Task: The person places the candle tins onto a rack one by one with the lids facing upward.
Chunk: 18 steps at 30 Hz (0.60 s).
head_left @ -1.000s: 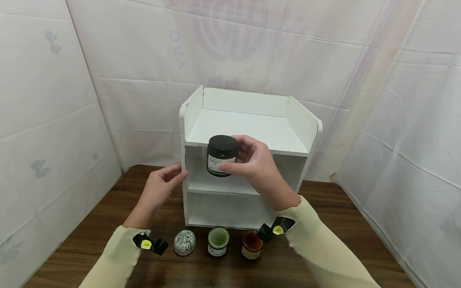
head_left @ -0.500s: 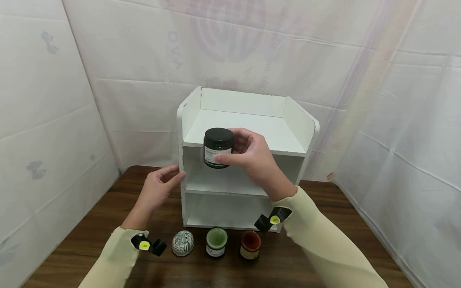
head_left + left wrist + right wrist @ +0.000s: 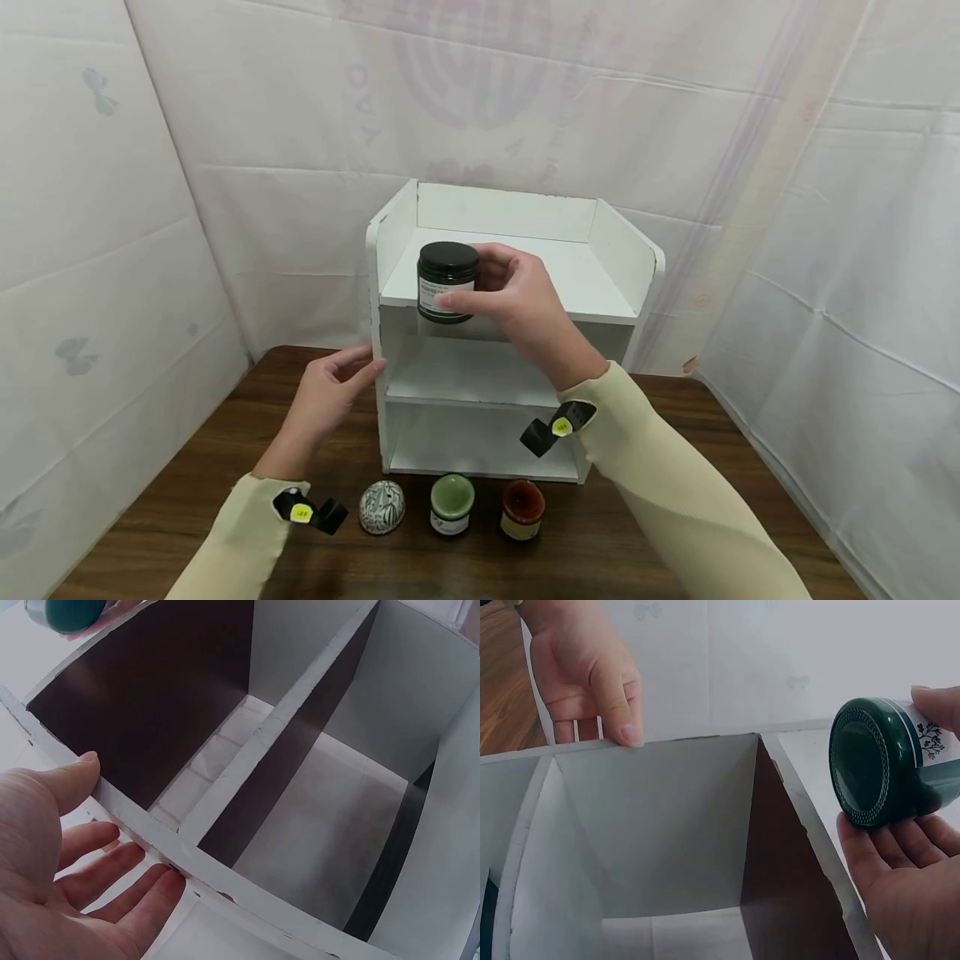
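My right hand [image 3: 517,304] grips a dark green candle jar [image 3: 447,283] with a black lid and a white label. The jar is upright, in front of the top board of a white shelf unit [image 3: 472,392]. In the right wrist view the jar's underside [image 3: 859,765] faces the camera, thumb on one side and fingers on the other. My left hand [image 3: 330,392] touches the unit's left side panel. In the left wrist view, that hand's thumb [image 3: 79,780] rests at the panel's front edge, its loosely extended fingers along the outer face.
On the brown wooden table [image 3: 247,442], before the unit, stand a black-and-white patterned dome [image 3: 382,507], a green cup-like jar [image 3: 452,504] with a white label and a reddish-brown jar [image 3: 522,509]. White sheeting [image 3: 300,208] hangs behind and at both sides.
My right hand has raised the candle jar from the middle compartment's height to the front edge of the top board, slightly leftward. The left hand has stayed at the side panel.
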Motion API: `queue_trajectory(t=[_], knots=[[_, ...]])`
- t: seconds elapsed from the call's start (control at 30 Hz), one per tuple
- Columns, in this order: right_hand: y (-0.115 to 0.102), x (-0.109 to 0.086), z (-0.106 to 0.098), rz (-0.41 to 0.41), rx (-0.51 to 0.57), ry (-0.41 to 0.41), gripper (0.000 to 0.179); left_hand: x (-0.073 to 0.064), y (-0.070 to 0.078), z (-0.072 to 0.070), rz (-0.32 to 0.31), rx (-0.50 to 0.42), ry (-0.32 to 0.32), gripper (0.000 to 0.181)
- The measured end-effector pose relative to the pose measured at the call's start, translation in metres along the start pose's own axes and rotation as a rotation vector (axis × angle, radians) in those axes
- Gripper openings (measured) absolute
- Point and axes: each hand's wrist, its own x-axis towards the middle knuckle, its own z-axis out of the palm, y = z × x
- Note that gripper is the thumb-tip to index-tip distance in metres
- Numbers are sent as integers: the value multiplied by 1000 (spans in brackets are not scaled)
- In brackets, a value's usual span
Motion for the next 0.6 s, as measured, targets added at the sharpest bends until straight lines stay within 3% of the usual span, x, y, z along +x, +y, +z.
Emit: queue_trajectory(t=[0.6], knots=[[-5, 27, 2, 20, -47, -19, 46, 1, -2, -1, 9, -1, 1, 67]])
